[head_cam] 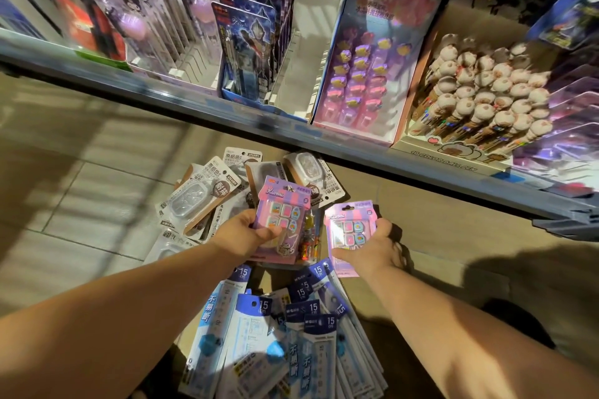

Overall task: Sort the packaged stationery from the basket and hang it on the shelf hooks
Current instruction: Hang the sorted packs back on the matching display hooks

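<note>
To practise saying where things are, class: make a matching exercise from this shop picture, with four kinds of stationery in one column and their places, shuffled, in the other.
Things
1. ruler packs
2. eraser packs
3. tape packs
4. round-topped pens

Places
A. in a box on the shelf
B. nearest the person, lowest in the picture
C. one in the left hand, one in the right hand
D. just beyond the left hand

Pairs: 1-B, 2-C, 3-D, 4-A
</note>
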Available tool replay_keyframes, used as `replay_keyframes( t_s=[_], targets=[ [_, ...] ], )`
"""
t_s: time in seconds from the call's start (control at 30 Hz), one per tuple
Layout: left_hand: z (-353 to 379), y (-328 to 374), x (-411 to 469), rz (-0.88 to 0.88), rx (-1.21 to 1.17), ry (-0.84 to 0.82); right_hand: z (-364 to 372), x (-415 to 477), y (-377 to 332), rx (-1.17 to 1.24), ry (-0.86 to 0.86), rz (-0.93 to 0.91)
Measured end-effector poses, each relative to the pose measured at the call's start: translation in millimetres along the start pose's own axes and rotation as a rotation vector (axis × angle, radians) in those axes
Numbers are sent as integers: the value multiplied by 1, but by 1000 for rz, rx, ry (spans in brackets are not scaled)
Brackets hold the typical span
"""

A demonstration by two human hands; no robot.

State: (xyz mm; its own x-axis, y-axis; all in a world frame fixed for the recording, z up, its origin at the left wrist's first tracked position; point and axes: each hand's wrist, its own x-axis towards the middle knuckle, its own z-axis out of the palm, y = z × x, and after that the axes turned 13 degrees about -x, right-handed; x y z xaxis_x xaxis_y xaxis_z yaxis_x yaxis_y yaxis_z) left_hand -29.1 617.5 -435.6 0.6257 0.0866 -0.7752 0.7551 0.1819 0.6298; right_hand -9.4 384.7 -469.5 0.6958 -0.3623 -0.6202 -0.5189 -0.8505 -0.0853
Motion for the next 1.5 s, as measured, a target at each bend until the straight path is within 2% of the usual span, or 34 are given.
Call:
replay_keyframes(
  t_s=[0.2, 0.47, 0.6, 0.87, 1.13, 1.3, 1.5],
  targets=[
    [3, 1, -1, -21, -6, -20, -9, 4, 1, 99, -98, -73],
    [15, 14, -13, -7, -173, -89, -28, -18, 5, 378, 136, -188],
    [19, 33, -21, 37, -234, -145, -61, -39, -8, 522, 162, -315],
    [35, 87, -64, 245, -309, -250, -138, -83, -46, 709, 105, -567],
    [41, 169, -135, 455, -259, -472, -230, -132, -79, 687, 143, -780],
    [40, 222, -182, 591, -240, -461, -281, -165, -92, 695, 56, -854],
    [59, 260, -222, 744, -263, -318, -318, -194, -85, 822, -57, -848]
  ],
)
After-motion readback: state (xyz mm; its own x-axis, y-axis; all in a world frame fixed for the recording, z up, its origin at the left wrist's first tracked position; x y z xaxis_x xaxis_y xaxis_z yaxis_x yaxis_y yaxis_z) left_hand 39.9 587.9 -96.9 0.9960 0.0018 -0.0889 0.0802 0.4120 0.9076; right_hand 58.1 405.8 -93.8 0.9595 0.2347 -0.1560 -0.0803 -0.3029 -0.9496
